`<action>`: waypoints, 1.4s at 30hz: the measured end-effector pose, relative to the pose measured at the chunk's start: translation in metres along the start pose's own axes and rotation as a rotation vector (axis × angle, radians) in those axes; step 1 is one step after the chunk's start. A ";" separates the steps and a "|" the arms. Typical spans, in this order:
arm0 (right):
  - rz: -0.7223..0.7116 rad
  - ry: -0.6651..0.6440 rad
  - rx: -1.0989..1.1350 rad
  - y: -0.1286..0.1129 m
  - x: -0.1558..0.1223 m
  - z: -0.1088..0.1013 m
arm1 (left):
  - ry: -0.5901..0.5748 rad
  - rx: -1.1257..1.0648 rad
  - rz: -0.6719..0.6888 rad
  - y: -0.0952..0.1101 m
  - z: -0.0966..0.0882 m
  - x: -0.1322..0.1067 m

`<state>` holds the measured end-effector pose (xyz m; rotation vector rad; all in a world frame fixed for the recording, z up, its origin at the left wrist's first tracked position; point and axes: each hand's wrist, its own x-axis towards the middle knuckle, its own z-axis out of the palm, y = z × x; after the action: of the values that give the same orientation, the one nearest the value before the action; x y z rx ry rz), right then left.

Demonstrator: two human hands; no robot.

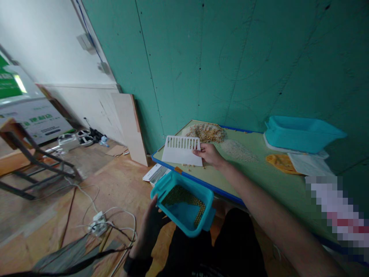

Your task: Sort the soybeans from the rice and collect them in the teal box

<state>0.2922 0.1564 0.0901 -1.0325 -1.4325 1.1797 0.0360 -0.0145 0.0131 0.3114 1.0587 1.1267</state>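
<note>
My right hand grips the right edge of a white plastic scraper with a row of slots along its far edge. The scraper stands tilted on the table, near a pile of what look like soybeans mixed with pale grains. A few loose beans lie by its lower edge. My left hand holds a teal plastic basin by its left side, just below the table's blue front edge. Small dark green beans and yellowish beans lie inside it. Part of the left hand's fingers is hidden under the basin.
A pale grain heap lies mid-table. Farther right are another teal basin, an orange cloth-like item and a white sheet. A green wall borders the table. On the floor, a power strip trails cables; a wooden chair stands left.
</note>
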 end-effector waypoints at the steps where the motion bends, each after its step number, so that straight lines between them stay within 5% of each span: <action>1: 0.005 -0.007 0.005 0.000 -0.001 0.001 | -0.003 0.006 0.002 0.000 0.001 -0.001; 42: 0.152 -0.114 0.074 -0.017 -0.018 0.014 | 0.026 0.072 -0.021 0.000 0.016 -0.007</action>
<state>0.2809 0.1337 0.1031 -1.0519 -1.4058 1.4104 0.0488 -0.0160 0.0257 0.3426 1.1252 1.0781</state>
